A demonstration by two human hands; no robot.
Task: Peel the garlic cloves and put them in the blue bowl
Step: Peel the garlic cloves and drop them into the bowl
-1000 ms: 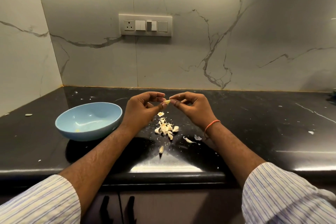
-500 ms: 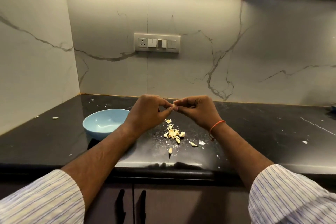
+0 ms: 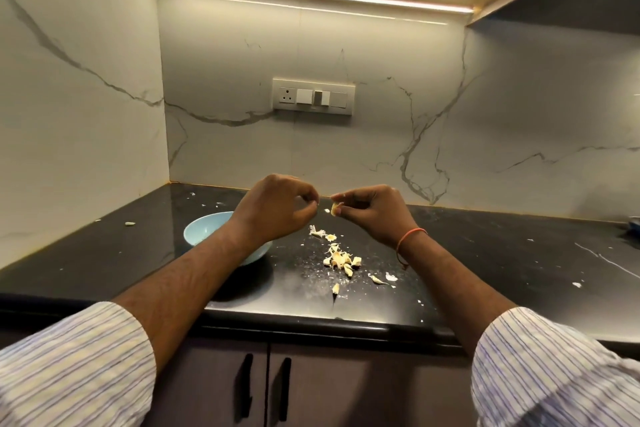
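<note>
Right hand [image 3: 372,213] is pinching a garlic clove [image 3: 335,208] w/ thumb & fingertips, above the surface [image 3: 485,263]. Left hand [image 3: 277,210], at the clove's 9 o'clock w/ a small gap, is curling its fingers; can't tell if it's holding anything. Blue bowl [image 3: 207,227] is sitting at 8 o'clock, partly under the left forearm. Peel scraps [image 3: 341,258] are lying at the clove's 6 o'clock.

Glossy black countertop [image 3: 485,253], marble wall [image 3: 398,55]

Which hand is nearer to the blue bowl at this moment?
Left. The left hand is raised just right of the blue bowl, its forearm crossing over the bowl's right side. The right hand, pinching a garlic clove, is farther right, beyond the left hand.
</note>
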